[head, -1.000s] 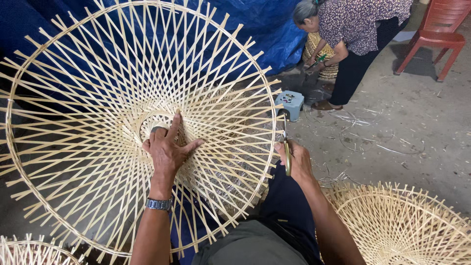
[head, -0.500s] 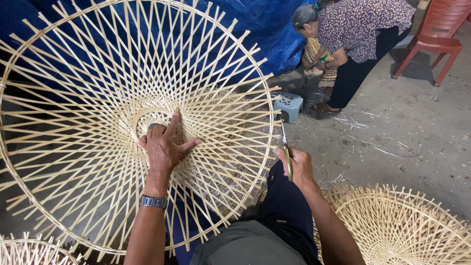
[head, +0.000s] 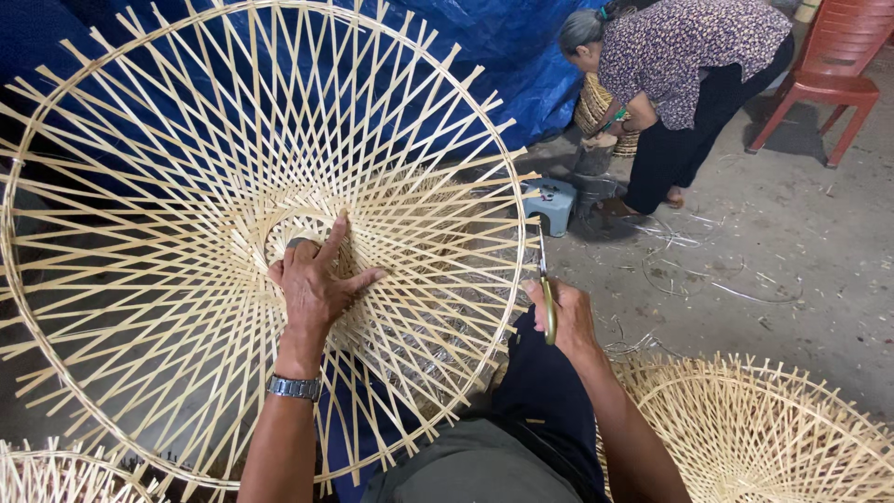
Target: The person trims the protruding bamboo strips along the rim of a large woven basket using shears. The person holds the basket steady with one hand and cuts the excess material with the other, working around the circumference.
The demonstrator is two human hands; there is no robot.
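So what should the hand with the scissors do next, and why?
Probably bring the scissors in the right hand a little closer to the basket frame's rim and snip an overhanging strip end. The blades point up beside the rim, where many strip ends stick out unevenly, and the left hand lies flat on the weave, steadying it.

A bent-over person (head: 684,70) works beside a red chair (head: 829,70).

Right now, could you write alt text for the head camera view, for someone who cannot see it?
A person's left hand presses flat on the middle of a large round bamboo frame, while the right hand holds scissors at its rim. Another person bends over near a red chair.
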